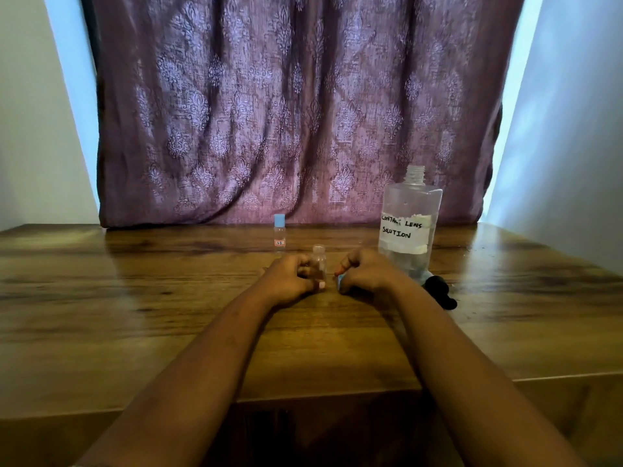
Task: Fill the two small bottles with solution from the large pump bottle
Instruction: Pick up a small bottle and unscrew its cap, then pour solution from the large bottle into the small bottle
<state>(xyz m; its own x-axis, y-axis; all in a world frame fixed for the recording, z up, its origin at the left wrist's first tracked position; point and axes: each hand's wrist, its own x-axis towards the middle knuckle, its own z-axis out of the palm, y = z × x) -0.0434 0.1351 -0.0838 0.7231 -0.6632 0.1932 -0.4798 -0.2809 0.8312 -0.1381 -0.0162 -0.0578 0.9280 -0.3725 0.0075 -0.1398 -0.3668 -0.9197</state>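
- Patterned mauve curtain [296,109]: hanging behind the far edge of the table, flanked by pale wall on both sides.
- Wooden table [135,298]: glossy grained top, spanning the full width of the view; near edge visible at bottom.
- Large bottle [409,227]: clear plastic, upright on the table to the right of centre, just behind the right hand; neck open, without pump; white label handwritten "CONTACT LENS SOLUTION"; clear liquid in the lower part only.
- Black object [440,289]: lying on the table at the base of the large bottle, to the right of the right wrist; partly hidden, identity not clear.
- Left hand [291,278]: resting on the table at centre, fingers curled closed around the lower body of the uncapped small bottle.
- Right hand [365,273]: resting on the table just right of the left hand, fingers curled closed on the blue cap.
- Capped small bottle [279,234]: 1 of 2 small bottles; clear, upright, blue cap on, small red-edged label; standing behind the left hand, apart from it.
- Uncapped small bottle [319,259]: clear, upright on the table between the 2 hands, neck open; contents not discernible.
- Blue cap [339,279]: only a sliver visible under the right fingertips, near the tabletop.
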